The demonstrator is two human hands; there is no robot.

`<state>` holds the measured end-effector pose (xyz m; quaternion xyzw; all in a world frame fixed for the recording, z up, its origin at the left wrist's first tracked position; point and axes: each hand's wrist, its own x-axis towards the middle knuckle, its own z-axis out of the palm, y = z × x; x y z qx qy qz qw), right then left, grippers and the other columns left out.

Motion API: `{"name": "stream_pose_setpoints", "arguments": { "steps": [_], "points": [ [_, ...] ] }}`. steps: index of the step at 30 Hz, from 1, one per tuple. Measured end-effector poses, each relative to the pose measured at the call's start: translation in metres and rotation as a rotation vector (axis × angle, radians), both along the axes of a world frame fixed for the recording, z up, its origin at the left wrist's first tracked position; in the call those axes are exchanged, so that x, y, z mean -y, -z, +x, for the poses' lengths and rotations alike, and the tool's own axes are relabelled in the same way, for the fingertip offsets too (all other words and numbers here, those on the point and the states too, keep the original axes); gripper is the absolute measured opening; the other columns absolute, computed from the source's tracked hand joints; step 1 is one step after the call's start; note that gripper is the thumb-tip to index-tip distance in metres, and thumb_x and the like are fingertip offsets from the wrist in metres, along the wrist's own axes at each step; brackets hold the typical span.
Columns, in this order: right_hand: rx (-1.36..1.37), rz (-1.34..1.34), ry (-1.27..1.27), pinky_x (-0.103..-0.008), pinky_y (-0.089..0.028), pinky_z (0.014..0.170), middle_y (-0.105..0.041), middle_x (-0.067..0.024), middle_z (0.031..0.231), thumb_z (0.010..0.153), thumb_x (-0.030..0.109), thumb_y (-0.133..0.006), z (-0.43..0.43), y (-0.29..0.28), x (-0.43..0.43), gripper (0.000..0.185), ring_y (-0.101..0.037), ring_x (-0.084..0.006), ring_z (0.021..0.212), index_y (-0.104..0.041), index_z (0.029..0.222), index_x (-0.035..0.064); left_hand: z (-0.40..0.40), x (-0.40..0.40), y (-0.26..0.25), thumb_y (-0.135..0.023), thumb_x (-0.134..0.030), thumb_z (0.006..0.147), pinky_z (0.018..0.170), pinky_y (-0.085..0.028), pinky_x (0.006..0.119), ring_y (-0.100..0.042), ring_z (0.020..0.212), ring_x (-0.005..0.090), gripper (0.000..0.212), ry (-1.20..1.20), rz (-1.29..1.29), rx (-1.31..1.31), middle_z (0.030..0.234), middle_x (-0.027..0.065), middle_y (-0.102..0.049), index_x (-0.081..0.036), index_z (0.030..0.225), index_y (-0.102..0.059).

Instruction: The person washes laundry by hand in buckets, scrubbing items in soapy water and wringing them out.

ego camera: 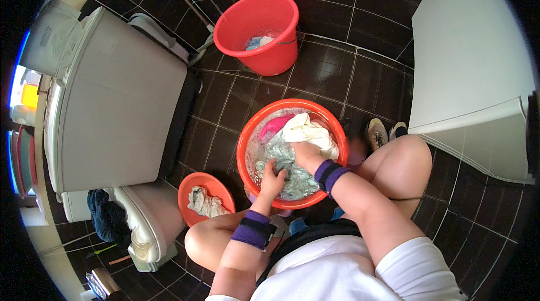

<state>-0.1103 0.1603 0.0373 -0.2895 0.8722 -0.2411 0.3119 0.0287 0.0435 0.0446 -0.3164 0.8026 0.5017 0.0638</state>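
Observation:
An orange-red basin [242,162] sits on the floor between my knees, holding sudsy water and wet laundry. My right hand [307,155] is curled into a pale grey-green cloth [295,183] and grips it; its fingertips are hidden in the folds. Lower and further left, my left hand [273,178] rests at the same cloth with thumb and fingers spread. A cream-white garment [307,130] lies bunched at the basin's far right side, just beyond my right hand. Beside it shows a bright pink cloth [273,127]. Purple wristbands circle both my wrists.
A red bucket [278,58] with some cloth in it stands beyond the basin. At left, a small orange basin [182,194] holds a whitish cloth [206,202]. A white washing machine [122,98] and a toilet [147,216] flank the left; a large white panel [464,73] rises at right, near shoes [376,133].

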Motion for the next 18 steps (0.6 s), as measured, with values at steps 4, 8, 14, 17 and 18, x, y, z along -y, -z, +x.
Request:
{"name": "stream_pose_setpoints", "arguments": {
  "steps": [4, 8, 14, 17, 18],
  "points": [
    [-0.466, 0.093, -0.05, -0.0422, -0.049, 0.075, -0.067, -0.0117, 0.09, 0.081, 0.013, -0.053, 0.038, 0.0, 0.016, 0.027, -0.065, -0.0287, 0.086, -0.064, 0.105, 0.0145, 0.005, -0.01, 0.007, -0.062, -0.027, 0.081, 0.094, -0.043, 0.038, -0.055, 0.111, 0.0397, 0.059, 0.107, 0.059, 0.299, 0.118, 0.0304, -0.055, 0.004, 0.128, -0.043],
    [-0.155, 0.076, -0.159, -0.0407, -0.048, 0.081, -0.066, -0.0143, 0.096, 0.08, 0.009, -0.052, 0.017, 0.005, 0.005, 0.028, -0.064, -0.03, 0.09, -0.064, 0.106, 0.0141, 0.009, -0.001, 0.023, -0.061, -0.028, 0.082, 0.084, -0.048, 0.04, -0.062, 0.098, 0.0373, 0.043, 0.189, -0.038, 0.247, 0.104, 0.026, -0.063, 0.001, 0.113, -0.056],
    [0.225, -0.616, 0.387, -0.0386, -0.048, 0.083, -0.066, -0.016, 0.095, 0.08, 0.006, -0.051, 0.036, -0.063, 0.023, 0.022, -0.063, -0.0319, 0.09, -0.064, 0.098, 0.005, -0.014, 0.015, 0.008, -0.056, -0.039, 0.089, 0.081, -0.048, 0.039, -0.056, 0.094, 0.0236, 0.046, -0.633, 0.359, -0.124, 0.104, 0.0134, -0.059, -0.005, 0.119, -0.051],
    [0.365, -0.761, 0.418, -0.0366, -0.047, 0.082, -0.064, -0.0158, 0.092, 0.08, 0.007, -0.051, 0.053, -0.113, 0.02, 0.02, -0.062, -0.0298, 0.089, -0.062, 0.096, 0.0024, -0.04, 0.007, -0.059, -0.046, -0.052, 0.091, 0.082, -0.049, 0.041, -0.062, 0.094, 0.0265, 0.049, -0.605, 1.06, -0.094, 0.099, 0.0109, -0.065, -0.006, 0.104, -0.059],
    [0.327, -0.82, 0.342, -0.037, -0.048, 0.08, -0.065, -0.0158, 0.089, 0.079, 0.004, -0.049, 0.069, -0.151, 0.025, 0.016, -0.063, -0.0286, 0.087, -0.062, 0.09, 0.003, -0.018, 0.036, -0.025, -0.046, -0.049, 0.092, 0.08, -0.05, 0.041, -0.063, 0.087, 0.027, 0.046, -0.527, 1.369, -0.138, 0.093, 0.0106, -0.065, -0.006, 0.099, -0.06]
  ]
}}
